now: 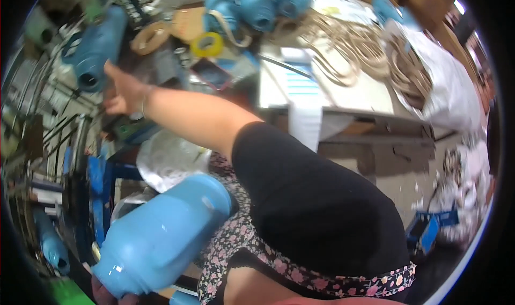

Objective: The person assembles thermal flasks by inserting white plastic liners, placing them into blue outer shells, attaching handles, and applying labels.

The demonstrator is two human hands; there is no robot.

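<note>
A large light-blue plastic thermos shell (163, 230) lies slanted across my lap at the lower left, its narrow neck toward the lower left corner. My left hand (104, 291) is mostly hidden behind that neck and supports the shell there. My right arm reaches across to the upper left. Beside a second blue thermos shell with a side handle (102, 50), my right hand (126, 93) shows its thumb apart from the fingers, with nothing visible in it. The fingers are slightly blurred, and whether they touch that second shell is unclear.
Several blue shells (255, 7) stand on the back table near yellow tape (206, 45), a brown tape roll (150, 38) and a phone (212, 73). Beige straps (343, 47) lie on the white table, more in a white sack (442, 74). Metal racks (59, 138) crowd the left.
</note>
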